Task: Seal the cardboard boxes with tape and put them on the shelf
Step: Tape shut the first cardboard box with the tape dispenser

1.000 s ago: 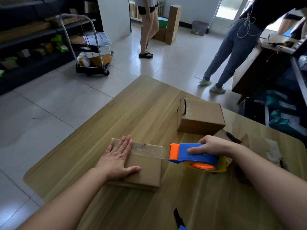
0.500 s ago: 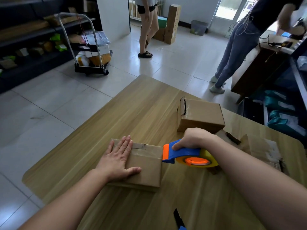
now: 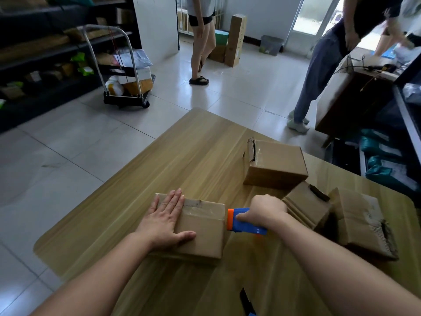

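A flat cardboard box (image 3: 202,233) lies near the front of the wooden table (image 3: 182,160). My left hand (image 3: 166,221) rests flat on its top with fingers spread, pressing it down. My right hand (image 3: 265,210) grips a blue and orange tape dispenser (image 3: 239,221), whose orange end touches the box's right edge. A taller cardboard box (image 3: 275,165) stands further back on the table. Dark shelves (image 3: 34,53) with parcels line the left wall.
Two more worn cardboard boxes (image 3: 362,222) lie at the right of the table. A black and blue tool (image 3: 247,303) lies at the near edge. A loaded trolley (image 3: 127,80) stands on the tiled floor. Two people stand beyond the table, by a brown desk (image 3: 355,96).
My right hand has brought the tape dispenser leftwards, from the table beside the box up against the box's right edge. My left hand has stayed flat on the box.
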The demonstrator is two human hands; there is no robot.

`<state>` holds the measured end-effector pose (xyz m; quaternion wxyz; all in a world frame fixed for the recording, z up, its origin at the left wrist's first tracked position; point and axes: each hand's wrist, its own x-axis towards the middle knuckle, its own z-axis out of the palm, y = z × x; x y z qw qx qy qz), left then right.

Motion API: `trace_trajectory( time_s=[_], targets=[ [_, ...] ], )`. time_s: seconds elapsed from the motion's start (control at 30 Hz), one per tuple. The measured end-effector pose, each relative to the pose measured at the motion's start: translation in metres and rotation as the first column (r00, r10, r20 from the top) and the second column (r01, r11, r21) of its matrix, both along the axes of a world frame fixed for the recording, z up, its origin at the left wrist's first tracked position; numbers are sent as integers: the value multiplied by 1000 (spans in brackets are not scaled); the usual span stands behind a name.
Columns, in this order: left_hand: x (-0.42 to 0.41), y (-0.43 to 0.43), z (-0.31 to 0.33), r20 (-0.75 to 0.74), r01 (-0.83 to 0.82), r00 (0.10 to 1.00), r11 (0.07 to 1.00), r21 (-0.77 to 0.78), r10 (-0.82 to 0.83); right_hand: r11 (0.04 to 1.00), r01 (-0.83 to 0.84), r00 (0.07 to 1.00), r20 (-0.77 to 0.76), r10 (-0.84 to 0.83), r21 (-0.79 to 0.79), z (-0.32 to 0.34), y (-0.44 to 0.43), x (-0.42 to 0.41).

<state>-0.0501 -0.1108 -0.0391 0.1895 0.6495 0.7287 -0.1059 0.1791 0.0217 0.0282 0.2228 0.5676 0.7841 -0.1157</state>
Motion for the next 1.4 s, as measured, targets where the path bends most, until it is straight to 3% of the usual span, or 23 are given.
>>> trace_trajectory(
  time_s=[0.07, 0.13, 0.23, 0.27, 0.3, 0.33, 0.37, 0.4, 0.43, 0.5, 0.63, 0.8, 0.97, 1.2, 1.4],
  targets=[
    [-2, 1, 0, 66, -18, 998, 1000, 18, 16, 998, 9, 1000, -7, -8, 63, 15, 10, 7],
    [-4, 5, 7, 227, -86, 971, 995, 40, 75, 995, 34, 997, -66, -28, 90, 33, 22, 13],
    [6, 14, 25, 418, -212, 900, 962, 173, 123, 991, 115, 935, -331, -130, -64, 60, 35, 20],
    [13, 19, 34, 535, -307, 830, 929, 204, 157, 984, 110, 888, -431, -161, -142, 69, 36, 22],
    [20, 24, 44, 708, -449, 672, 879, 159, 215, 972, 84, 836, -515, -189, -220, 75, 35, 22],
    [29, 29, 56, 865, -555, 429, 832, 23, 262, 956, 45, 787, -579, -213, -290, 81, 33, 22],
    [35, 32, 68, 942, -598, 172, 791, -133, 289, 940, 5, 746, -624, -231, -341, 84, 30, 20],
    [38, 34, 78, 955, -602, -23, 759, -248, 295, 926, -31, 711, -659, -244, -376, 86, 27, 18],
    [39, 35, 85, 946, -589, -147, 742, -319, 290, 916, -58, 684, -684, -253, -397, 86, 25, 15],
    [37, 35, 91, 917, -559, -291, 730, -393, 271, 903, -99, 651, -714, -258, -417, 86, 21, 7],
    [32, 28, 97, 856, -531, -442, 692, -489, 266, 885, -155, 623, -738, -258, -440, 87, 17, -4],
    [28, 25, 99, 854, -524, -396, 681, -511, 337, 879, -189, 641, -733, -227, -438, 88, 12, -13],
    [18, 21, 98, 825, -512, -485, 671, -537, 290, 883, -185, 638, -736, -226, -431, 87, 15, -11],
    [12, 21, 98, 926, -623, -245, 685, -377, 287, 891, -193, 657, -729, -194, -411, 81, 19, -8],
    [7, 28, 95, 949, -751, -17, 622, -220, 315, 893, -195, 694, -700, -166, -405, 81, 15, -10]
  ],
)
